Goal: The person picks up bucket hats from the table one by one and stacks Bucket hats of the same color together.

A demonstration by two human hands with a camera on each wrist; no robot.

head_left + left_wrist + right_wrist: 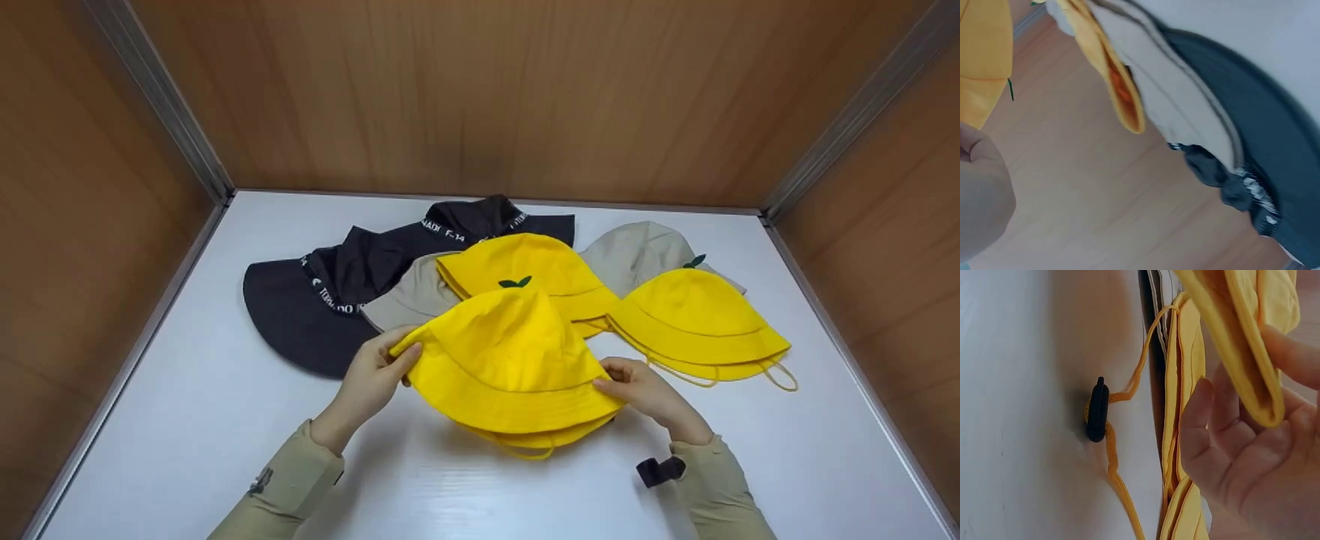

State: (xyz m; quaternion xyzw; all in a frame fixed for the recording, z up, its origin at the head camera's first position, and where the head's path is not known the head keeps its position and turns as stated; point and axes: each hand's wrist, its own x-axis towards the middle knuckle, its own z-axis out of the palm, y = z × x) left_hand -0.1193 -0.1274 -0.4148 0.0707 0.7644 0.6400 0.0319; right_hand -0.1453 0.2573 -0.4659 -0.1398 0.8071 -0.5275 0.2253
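A yellow bucket hat (510, 360) with a green leaf sprout on top is held up by its brim above the white table. My left hand (371, 379) pinches the brim's left edge between thumb and fingers. At the opposite edge, my right hand (649, 394) grips the brim. In the right wrist view, the folded brim (1266, 402) lies between the thumb and fingers of the right hand (1275, 467). Only part of the left hand (985, 202) shows in the left wrist view, beside the yellow fabric (982, 50).
Behind lie two more yellow hats (525, 262) (694, 307), beige hats (416, 292) (637, 255) and black hats (300, 322) with white lettering. A yellow cord carries a black toggle (1098, 410). Wooden panels (480, 97) enclose the table (172, 420).
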